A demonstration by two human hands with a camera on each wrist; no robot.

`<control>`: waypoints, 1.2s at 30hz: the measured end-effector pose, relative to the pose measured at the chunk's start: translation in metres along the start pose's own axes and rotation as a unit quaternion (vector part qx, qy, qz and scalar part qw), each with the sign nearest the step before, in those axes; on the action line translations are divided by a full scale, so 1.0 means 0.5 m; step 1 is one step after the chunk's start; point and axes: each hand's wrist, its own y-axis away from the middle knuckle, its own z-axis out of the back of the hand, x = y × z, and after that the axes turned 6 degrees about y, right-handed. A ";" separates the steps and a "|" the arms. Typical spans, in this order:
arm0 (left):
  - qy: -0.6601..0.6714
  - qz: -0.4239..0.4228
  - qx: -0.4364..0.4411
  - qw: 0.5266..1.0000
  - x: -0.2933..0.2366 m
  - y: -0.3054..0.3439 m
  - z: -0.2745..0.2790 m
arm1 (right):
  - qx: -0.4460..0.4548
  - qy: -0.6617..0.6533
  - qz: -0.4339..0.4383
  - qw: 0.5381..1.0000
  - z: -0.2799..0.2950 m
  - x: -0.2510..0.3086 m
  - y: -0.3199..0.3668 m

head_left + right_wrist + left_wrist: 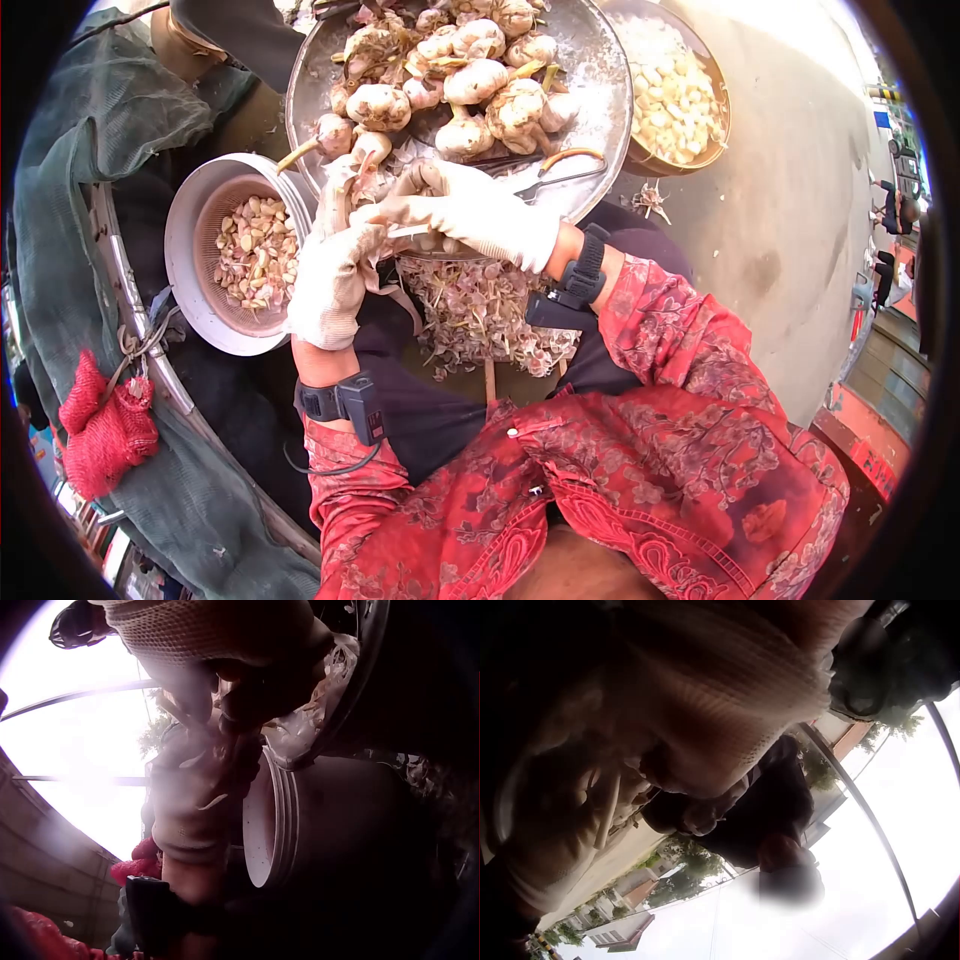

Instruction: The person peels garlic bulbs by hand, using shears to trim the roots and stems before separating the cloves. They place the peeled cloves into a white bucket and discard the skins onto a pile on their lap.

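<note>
Both hands wear whitish work gloves and meet at the near rim of a round metal tray point(590, 190). My left hand point(335, 265) grips a pinkish garlic bulb point(366, 186), mostly hidden by the fingers. From the right, my right hand point(490, 215) reaches across with curled fingers and pinches at the same garlic. In the right wrist view the right glove point(217, 637) lies above the left glove point(191, 787), fingertips together. Unpeeled garlic bulbs point(475, 82) are heaped on the tray just beyond the hands. Scissors point(560, 172) lie on the tray beside the right hand.
Left of the hands, a white bucket point(185, 265) holds a strainer of loose cloves point(255, 250). A bowl of pale peeled cloves point(670, 95) stands at the far right. Skins point(490, 310) pile below the tray. Dark netting point(90, 150) and a red mesh bag point(108, 425) are at left.
</note>
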 end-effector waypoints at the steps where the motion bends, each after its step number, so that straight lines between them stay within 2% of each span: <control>1: 0.053 0.001 -0.011 0.999 -0.008 0.007 -0.025 | 0.028 0.087 0.030 0.995 0.020 0.018 0.018; 2: 0.011 0.048 0.064 0.997 0.002 -0.005 0.031 | 0.031 0.012 0.003 0.999 0.010 0.004 0.018; 3: 0.042 0.052 0.080 0.995 -0.002 -0.002 0.016 | 0.040 0.022 -0.004 0.999 0.010 -0.002 0.017; 5: -0.040 0.018 0.048 0.998 0.002 0.007 0.002 | 0.005 0.015 0.056 0.998 -0.006 -0.034 0.009; 6: 0.003 0.038 0.079 0.996 -0.001 0.006 0.006 | 0.027 -0.042 0.038 0.998 -0.014 -0.044 0.001; 8: 0.085 0.086 0.116 0.986 0.005 -0.003 0.011 | 0.095 -0.043 -0.001 0.995 0.010 -0.047 0.005; 9: 0.085 0.075 0.109 0.988 0.007 -0.001 0.001 | 0.107 -0.104 -0.004 0.989 0.012 -0.052 0.004; 10: 0.083 0.074 0.110 0.988 0.011 0.000 0.001 | 0.107 -0.103 -0.002 0.989 0.017 -0.053 0.004; 12: 0.069 0.065 0.091 0.991 0.018 -0.001 -0.004 | 0.070 0.032 0.056 0.995 0.026 -0.046 0.006; 13: 0.069 0.058 0.085 0.992 0.017 -0.001 -0.010 | 0.077 -0.001 0.063 0.995 0.031 -0.051 0.005; 15: 0.095 0.090 0.118 0.984 0.018 -0.012 -0.012 | 0.058 -0.001 -0.052 0.997 0.032 0.011 0.032; 16: 0.077 0.078 0.065 0.992 0.015 -0.004 -0.025 | 0.049 -0.041 -0.036 0.997 0.030 -0.001 0.031; 17: 0.074 0.076 0.066 0.992 0.015 -0.004 -0.021 | 0.049 -0.041 -0.033 0.997 0.028 -0.004 0.029; 19: 0.074 0.154 0.111 0.979 0.012 -0.005 -0.011 | -0.007 -0.003 0.025 1.000 0.023 -0.004 0.026; 20: 0.058 0.191 0.114 0.973 0.008 -0.005 -0.011 | -0.007 -0.026 0.008 1.000 0.019 0.005 0.033; 24: 0.048 0.153 0.129 0.979 0.037 -0.010 0.008 | -0.019 -0.015 0.040 0.999 0.016 -0.033 0.009; 25: 0.034 0.149 0.103 0.983 0.044 -0.013 0.004 | -0.018 -0.015 0.040 0.999 0.023 -0.038 0.010; 28: 0.005 0.134 0.061 0.989 0.034 -0.004 -0.028 | -0.034 0.158 0.041 0.986 0.035 -0.032 0.009; 31: -0.014 0.094 0.067 0.993 0.045 -0.006 -0.013 | -0.018 0.044 0.023 0.999 0.027 -0.051 0.001; 33: -0.007 0.131 0.058 0.990 0.034 -0.005 -0.025 | -0.008 0.046 0.009 0.999 0.030 -0.050 -0.003; 36: -0.021 0.128 0.087 0.988 0.035 -0.006 -0.016 | 0.000 0.079 0.009 0.997 0.030 -0.033 0.012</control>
